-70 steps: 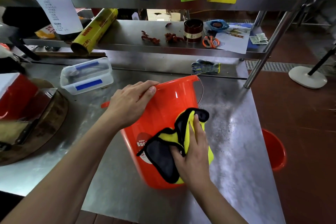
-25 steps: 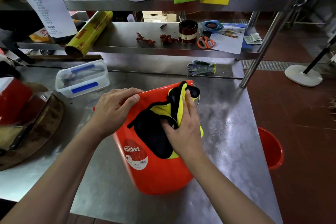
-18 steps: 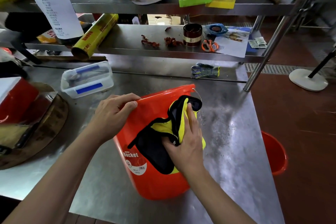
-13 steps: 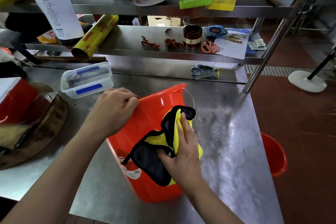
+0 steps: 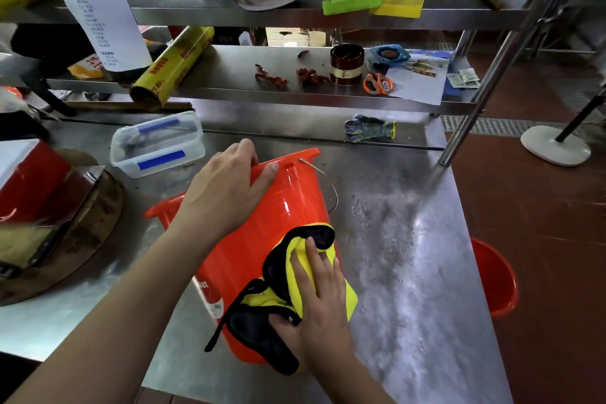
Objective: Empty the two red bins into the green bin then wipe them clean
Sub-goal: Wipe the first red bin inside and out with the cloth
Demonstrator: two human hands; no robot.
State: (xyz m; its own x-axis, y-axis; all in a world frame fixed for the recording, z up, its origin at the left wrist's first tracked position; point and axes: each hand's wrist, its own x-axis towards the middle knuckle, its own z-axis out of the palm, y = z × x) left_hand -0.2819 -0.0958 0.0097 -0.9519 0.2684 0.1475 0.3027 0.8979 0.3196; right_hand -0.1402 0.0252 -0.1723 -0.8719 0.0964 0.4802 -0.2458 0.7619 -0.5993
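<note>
I noted the steel table (image 5: 410, 272) bore a tipped red bucket (image 5: 278, 216), lidded clear container (image 5: 157, 144), and glove (image 5: 370, 128).

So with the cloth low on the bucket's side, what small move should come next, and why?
Probably sweep the right hand and its yellow-and-black cloth up the orange plastic bucket toward the rim. The cloth sits near the base, the wall above is uncovered, and the left hand grips the rim, steadying the bucket on the steel table.
</note>
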